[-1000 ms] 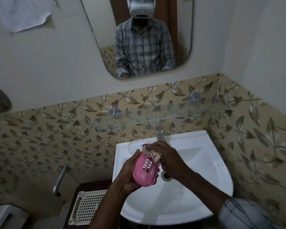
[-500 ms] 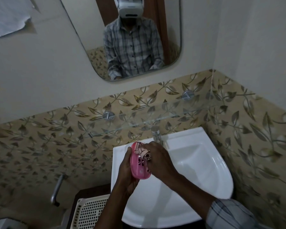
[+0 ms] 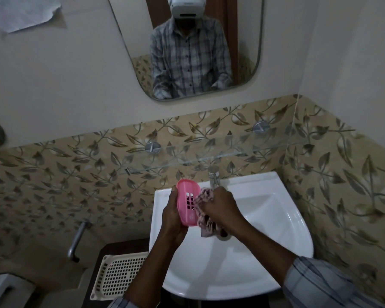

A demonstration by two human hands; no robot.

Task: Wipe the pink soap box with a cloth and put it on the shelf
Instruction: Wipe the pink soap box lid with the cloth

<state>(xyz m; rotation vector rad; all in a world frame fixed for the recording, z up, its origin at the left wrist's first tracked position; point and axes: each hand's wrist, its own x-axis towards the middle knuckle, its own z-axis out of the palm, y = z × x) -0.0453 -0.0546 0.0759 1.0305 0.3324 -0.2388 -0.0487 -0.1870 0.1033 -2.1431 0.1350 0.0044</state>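
Observation:
The pink soap box point(image 3: 187, 202) is held upright on its edge over the left rim of the white sink point(image 3: 276, 230). Its slotted inside faces right. My left hand point(image 3: 172, 215) grips it from the left and behind. My right hand point(image 3: 220, 210) holds a crumpled pink-and-dark patterned cloth point(image 3: 203, 211) pressed against the box's inner face, and part of the cloth hangs below my fingers. The glass shelf point(image 3: 209, 160) runs along the leaf-patterned tiles just above the tap, a short way above and behind both hands.
A chrome tap point(image 3: 213, 176) stands at the sink's back edge, right behind my right hand. A cream perforated basket point(image 3: 120, 275) lies on a dark stand left of the sink. A mirror point(image 3: 187, 47) hangs above. A tiled side wall closes the right.
The soap box has turned from lying tilted in my left hand to standing on edge and has risen slightly. My right hand with the cloth has slid from the box's top down across its inside.

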